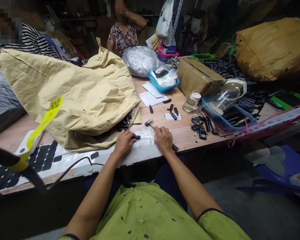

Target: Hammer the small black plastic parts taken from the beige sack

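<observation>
A dim, crowded workroom surrounds a wood-grained table (186,130), with two people seated at its far side; its near edge runs just below the wearer's hands, above a dark gap. A large cream cloth sack (90,90) crowds the left part, while bare wood opens beyond the right hand (163,138), as far as a small white paper slip (168,116) with black oblong pieces (173,115) on and around it. To the right, a bunch of dark keys and fobs (197,126) lies before a blue plastic basket (226,116), narrowing the room there. The right hand's fingers are wrapped around the shaft of a hammer with a metal head and black grip (149,122); its head points away from the wearer and its grip end reaches the table's near edge. The left hand (123,143) rests beside the sack's mouth, fingers bent and close together, their tips pinching a small slim black piece (137,137) over clear plastic film (147,134) and white cardboard (137,152). At left, a bright yellow strip (43,123) carries a black square code, its fine print too small to read.
</observation>
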Demonstrator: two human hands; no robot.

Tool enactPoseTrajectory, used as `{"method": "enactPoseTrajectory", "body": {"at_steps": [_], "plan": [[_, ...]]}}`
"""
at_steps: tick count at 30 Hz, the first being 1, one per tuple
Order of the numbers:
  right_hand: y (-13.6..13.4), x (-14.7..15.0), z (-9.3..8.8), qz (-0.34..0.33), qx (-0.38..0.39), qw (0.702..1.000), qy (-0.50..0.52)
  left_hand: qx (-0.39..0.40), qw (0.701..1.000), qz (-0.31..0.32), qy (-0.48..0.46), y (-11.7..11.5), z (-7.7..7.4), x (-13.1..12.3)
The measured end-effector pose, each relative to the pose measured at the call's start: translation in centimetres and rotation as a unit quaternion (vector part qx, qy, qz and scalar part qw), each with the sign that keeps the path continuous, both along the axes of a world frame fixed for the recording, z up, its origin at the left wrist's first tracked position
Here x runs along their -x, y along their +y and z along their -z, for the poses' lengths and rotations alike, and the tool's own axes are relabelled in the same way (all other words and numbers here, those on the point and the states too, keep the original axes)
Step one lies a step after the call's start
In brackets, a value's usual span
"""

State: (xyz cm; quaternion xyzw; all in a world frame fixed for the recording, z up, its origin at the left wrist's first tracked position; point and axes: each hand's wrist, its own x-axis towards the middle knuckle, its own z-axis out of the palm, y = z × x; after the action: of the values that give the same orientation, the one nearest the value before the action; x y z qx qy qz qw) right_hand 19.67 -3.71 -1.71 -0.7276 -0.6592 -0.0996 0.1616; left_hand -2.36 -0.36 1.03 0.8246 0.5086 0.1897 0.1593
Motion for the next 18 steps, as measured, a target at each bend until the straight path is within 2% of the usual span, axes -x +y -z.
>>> {"method": "enactPoseTrajectory", "body": {"at_steps": [5, 12, 15, 18], "plan": [[-0.1, 0.1, 0.2, -0.001, -0.005, 1.0, 0.007, 0.021, 0.997, -0.029, -0.073, -0.1, 1.6, 0.3], [0.3, -0.9, -0.2, -0.013, 0.001, 0.998, 0.061, 0.032, 0.993, -0.044, -0.105, -0.2, 2.0, 0.1], [-0.6, -0.9, -0.9, -0.046, -0.013, 0.99, 0.134, 0.042, 0.992, -0.049, -0.112, -0.2, 1.9, -0.1], [-2.7, 0.1, -1.4, -0.113, -0.041, 0.97, 0.211, 0.048, 0.991, -0.05, -0.118, -0.3, 1.9, -0.3]]}}
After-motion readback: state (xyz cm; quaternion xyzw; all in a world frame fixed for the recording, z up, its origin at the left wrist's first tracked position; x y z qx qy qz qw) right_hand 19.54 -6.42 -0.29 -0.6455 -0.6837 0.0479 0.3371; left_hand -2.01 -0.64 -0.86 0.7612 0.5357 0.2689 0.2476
